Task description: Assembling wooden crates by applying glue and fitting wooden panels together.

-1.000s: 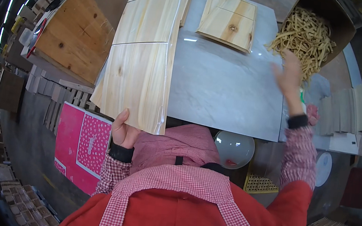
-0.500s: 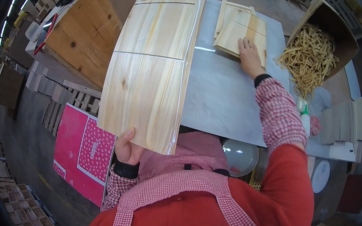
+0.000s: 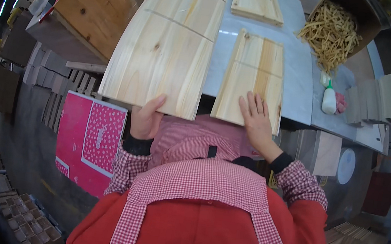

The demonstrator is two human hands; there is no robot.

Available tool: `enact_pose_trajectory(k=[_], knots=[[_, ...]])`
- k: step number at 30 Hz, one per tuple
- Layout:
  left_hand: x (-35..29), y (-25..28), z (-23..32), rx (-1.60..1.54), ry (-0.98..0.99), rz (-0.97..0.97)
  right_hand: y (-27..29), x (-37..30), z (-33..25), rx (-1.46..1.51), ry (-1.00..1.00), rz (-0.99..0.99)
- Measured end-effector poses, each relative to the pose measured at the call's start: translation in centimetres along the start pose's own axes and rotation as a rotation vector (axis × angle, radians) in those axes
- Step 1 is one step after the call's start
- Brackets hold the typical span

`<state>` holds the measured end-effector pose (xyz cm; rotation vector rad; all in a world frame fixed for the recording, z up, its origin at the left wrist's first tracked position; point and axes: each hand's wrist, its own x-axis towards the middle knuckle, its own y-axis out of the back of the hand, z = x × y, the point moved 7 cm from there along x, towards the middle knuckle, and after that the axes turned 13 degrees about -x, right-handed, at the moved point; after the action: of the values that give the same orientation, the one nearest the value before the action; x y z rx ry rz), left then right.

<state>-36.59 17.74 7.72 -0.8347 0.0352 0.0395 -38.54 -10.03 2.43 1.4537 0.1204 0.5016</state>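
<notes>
While left hand (image 3: 146, 118) grips knotty pine panel (image 3: 166, 45), right hand (image 3: 257, 120) flat on grooved board (image 3: 254, 78)

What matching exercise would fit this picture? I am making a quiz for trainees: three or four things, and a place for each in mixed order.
Things:
1. large pale pine panel
2. smaller two-tone wooden board
3. white glue bottle with green cap
4. cardboard box of pale wood shavings

Places:
A. far right end of the grey tabletop
B. under the right hand, flat on the table
C. held at its near edge by the left hand
D. standing right of the smaller board, near the table's right edge

Pairs: 1-C, 2-B, 3-D, 4-A
</notes>
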Motion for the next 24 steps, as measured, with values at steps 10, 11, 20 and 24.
enact_pose_trajectory(k=[10,11,20,24], knots=[[2.7,-0.2,-4.2,0.487,-0.169,-0.075,-0.8,-0.2,-1.2,-0.009,-0.048,-0.008],[2.8,-0.6,-4.6,0.556,-0.191,-0.072,-0.9,-0.2,-1.3,-0.002,-0.045,-0.003],[2.3,-4.7,-6.2,0.751,-0.245,-0.150,-0.5,-0.3,-1.2,-0.008,-0.057,0.016],[2.1,-5.6,-7.4,0.884,-0.123,-0.150,-0.5,-0.4,-1.2,0.037,-0.059,0.007]])
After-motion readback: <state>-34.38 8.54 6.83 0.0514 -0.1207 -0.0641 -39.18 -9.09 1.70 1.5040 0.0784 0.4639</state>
